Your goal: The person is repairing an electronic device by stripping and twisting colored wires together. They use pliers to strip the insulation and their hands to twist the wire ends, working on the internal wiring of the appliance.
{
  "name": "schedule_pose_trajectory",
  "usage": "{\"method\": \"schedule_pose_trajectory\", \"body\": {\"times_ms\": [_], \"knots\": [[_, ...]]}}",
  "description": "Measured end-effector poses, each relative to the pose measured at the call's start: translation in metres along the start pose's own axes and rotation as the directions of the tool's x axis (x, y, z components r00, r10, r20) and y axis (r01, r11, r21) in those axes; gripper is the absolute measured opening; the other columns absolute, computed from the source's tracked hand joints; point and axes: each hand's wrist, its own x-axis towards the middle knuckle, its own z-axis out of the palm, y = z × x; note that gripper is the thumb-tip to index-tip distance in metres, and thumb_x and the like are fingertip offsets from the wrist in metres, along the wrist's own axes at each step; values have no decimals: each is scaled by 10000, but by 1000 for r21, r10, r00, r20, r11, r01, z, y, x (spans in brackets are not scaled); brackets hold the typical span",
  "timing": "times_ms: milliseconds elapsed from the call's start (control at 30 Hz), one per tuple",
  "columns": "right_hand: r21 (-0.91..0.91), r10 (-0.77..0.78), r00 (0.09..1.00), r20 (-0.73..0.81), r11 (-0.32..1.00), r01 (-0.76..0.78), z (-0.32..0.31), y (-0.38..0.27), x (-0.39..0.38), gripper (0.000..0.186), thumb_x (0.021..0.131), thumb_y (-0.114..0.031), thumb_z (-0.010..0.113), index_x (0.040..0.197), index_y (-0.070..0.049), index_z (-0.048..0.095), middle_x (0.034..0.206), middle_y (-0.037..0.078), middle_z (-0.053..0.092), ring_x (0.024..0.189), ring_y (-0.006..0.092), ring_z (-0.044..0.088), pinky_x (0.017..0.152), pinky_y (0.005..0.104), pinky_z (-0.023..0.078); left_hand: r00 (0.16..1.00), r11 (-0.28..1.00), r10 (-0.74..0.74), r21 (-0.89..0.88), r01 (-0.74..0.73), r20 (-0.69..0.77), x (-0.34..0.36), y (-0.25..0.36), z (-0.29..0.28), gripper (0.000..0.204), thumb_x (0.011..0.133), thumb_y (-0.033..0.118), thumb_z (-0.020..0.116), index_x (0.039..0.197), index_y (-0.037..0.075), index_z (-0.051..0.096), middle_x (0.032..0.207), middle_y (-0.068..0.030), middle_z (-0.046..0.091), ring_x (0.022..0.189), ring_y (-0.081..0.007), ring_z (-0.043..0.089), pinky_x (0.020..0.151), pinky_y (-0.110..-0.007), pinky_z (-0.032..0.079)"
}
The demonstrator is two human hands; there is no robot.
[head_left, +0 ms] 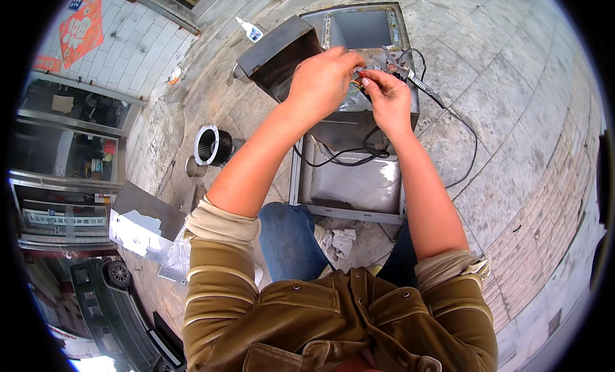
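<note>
Both my hands meet over a grey metal appliance housing [349, 130] that stands in front of me on the paving. With bent fingers closed together, my left hand [325, 77] grips at a bundle of thin coloured wires [355, 84]. My right hand [389, 102] pinches a small red piece at the wires between thumb and fingertips. Its exact kind is too small to make out. Black cable [346, 162] loops over the housing's near side. Beside my right hand lies a slim white-and-dark stick-like tool [419, 84]. An open dark metal box [282, 48] tilts at the left.
A black blower wheel with a pale rim [214, 146] lies at left. A white bottle [249, 30] is beyond the box. Sheet-metal panels [147, 209] lie at lower left, a crumpled cloth [337, 242] between my legs. Cable [475, 145] trails rightward. A car [106, 314] stands farther left.
</note>
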Motion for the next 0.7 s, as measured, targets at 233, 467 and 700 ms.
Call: {"method": "schedule_pose_trajectory", "body": {"times_ms": [233, 467, 700], "knots": [[-7, -12, 1000, -17, 1000, 12, -3, -1, 1, 154, 864, -17, 635, 998, 42, 685, 866, 89, 709, 746, 91, 638, 700, 241, 514, 999, 999, -33, 18, 33, -4, 9, 5, -1, 129, 829, 69, 619, 948, 94, 664, 855, -91, 633, 792, -309, 624, 660, -380, 501], [48, 22, 999, -27, 999, -21, 1, -7, -4, 139, 878, 12, 605, 994, 65, 661, 850, 91, 699, 717, 99, 632, 677, 239, 516, 989, 1000, -7, -26, 11, 145, 7, 0, 11, 110, 843, 80, 600, 931, 72, 666, 857, -98, 637, 793, -316, 625, 680, -391, 500], [81, 5, 1000, -22, 997, -3, 2, 0, -1, 179, 908, 53, 535, 1086, 71, 546, 895, 92, 669, 788, 96, 623, 690, 223, 500, 990, 999, -16, -25, 20, 143, 6, 8, 15, 140, 765, 119, 613, 895, 80, 645, 873, -95, 614, 837, -316, 637, 689, -418, 517]]}}
